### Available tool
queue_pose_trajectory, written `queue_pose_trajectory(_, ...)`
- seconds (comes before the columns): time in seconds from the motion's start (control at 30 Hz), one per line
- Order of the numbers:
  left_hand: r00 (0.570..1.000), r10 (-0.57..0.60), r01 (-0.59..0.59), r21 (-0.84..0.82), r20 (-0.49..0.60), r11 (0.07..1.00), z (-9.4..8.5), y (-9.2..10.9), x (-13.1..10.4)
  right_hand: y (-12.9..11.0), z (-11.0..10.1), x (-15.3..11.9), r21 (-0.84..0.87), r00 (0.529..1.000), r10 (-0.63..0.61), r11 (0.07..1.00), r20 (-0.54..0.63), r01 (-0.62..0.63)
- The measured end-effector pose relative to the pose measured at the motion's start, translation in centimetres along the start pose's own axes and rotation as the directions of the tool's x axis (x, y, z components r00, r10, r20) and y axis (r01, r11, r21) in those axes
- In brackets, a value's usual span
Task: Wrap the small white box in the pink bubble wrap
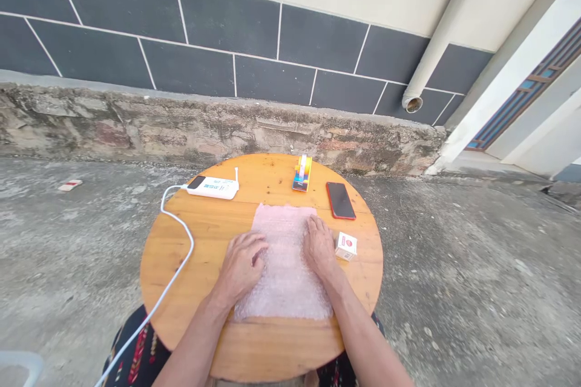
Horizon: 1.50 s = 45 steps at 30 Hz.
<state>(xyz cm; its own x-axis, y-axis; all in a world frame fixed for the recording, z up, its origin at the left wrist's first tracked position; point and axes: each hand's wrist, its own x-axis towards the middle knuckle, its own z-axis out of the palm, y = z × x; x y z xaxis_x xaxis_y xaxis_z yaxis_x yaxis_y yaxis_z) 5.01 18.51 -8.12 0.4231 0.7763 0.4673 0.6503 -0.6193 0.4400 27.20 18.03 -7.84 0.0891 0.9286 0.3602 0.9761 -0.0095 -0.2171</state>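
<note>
A pinkish, see-through sheet of bubble wrap [285, 272] lies flat on the round wooden table [213, 338]. My left hand [244, 263] rests at its left edge, fingers loosely bent and apart, gripping nothing. On the opposite edge lies my right hand [319, 243], its fingers stretched forward over the wrap. Just right of that hand sits a small white box [346, 246] with a red mark. Beyond it is a phone [341, 201] with a red rim, screen dark. At the far side of the table stands a yellow and blue tape dispenser [302, 173].
A white power bank-like device [213, 187] lies at the table's far left, its white cable [189, 242] running down over the left edge. Behind the table is a stone wall base [181, 127]; a drainpipe [436, 42] comes down at the right. Litter [69, 185] lies on the concrete.
</note>
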Motion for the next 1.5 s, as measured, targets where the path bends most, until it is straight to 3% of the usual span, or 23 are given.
queue_pose_trajectory(0.13,0.998,0.069,-0.068,-0.019,0.011,0.997,-0.1,0.3,0.0,-1.1,-1.2,-0.6,0.065,0.991,-0.131,0.989,-0.032,0.132)
queue_pose_trajectory(0.27,0.997,0.041,-0.039,-0.028,0.058,0.999,-0.2,0.5,0.0,-2.4,-2.0,-1.4,0.235,0.920,-0.393,0.894,0.006,0.381)
queue_pose_trajectory(0.33,0.998,0.014,-0.012,-0.029,0.058,1.000,-0.3,0.6,0.1,-2.5,-2.2,-1.7,0.264,0.898,-0.437,0.874,0.057,0.408)
queue_pose_trajectory(0.57,0.998,-0.052,0.054,-0.031,0.045,0.998,-0.1,0.4,0.0,-0.6,-1.8,-0.9,0.072,0.977,-0.188,0.981,0.095,0.182)
queue_pose_trajectory(0.77,0.998,-0.053,0.053,-0.014,0.035,0.998,0.1,0.2,-0.2,-0.2,-1.3,-0.7,0.006,0.996,-0.066,0.998,0.053,0.066)
queue_pose_trajectory(0.83,0.998,-0.049,0.049,-0.003,0.036,0.999,0.1,0.3,-0.3,-0.9,-1.6,-1.0,0.025,0.993,-0.113,0.993,0.038,0.113)
queue_pose_trajectory(0.93,0.998,-0.050,0.050,0.006,0.042,0.999,0.1,0.5,-0.3,-2.1,-1.8,-1.4,0.102,0.953,-0.297,0.952,0.066,0.289)
queue_pose_trajectory(1.0,0.997,-0.058,0.058,0.007,0.043,0.998,0.2,0.5,-0.3,-2.2,-1.7,-1.5,0.112,0.941,-0.324,0.943,0.099,0.313)
queue_pose_trajectory(1.1,0.997,-0.069,0.069,0.006,0.039,0.998,0.2,0.5,-0.2,-1.4,-1.6,-1.1,0.020,0.985,-0.121,0.993,0.119,0.120)
queue_pose_trajectory(1.2,0.997,-0.067,0.067,0.004,0.038,0.998,0.2,0.6,-0.2,-1.0,-1.8,-1.0,-0.043,0.995,0.043,0.998,0.088,-0.039)
queue_pose_trajectory(1.3,0.997,-0.067,0.067,0.008,0.036,0.998,0.2,0.7,-0.2,-2.0,-2.1,-1.4,0.023,0.996,-0.076,0.997,0.050,0.075)
queue_pose_trajectory(1.4,0.997,-0.070,0.070,0.019,0.032,0.997,0.2,0.7,-0.3,-2.9,-1.8,-1.9,0.100,0.967,-0.239,0.968,0.087,0.230)
queue_pose_trajectory(1.5,0.997,-0.074,0.073,0.026,0.031,0.997,0.2,0.7,-0.3,-2.5,-1.3,-1.7,0.058,0.974,-0.191,0.981,0.125,0.185)
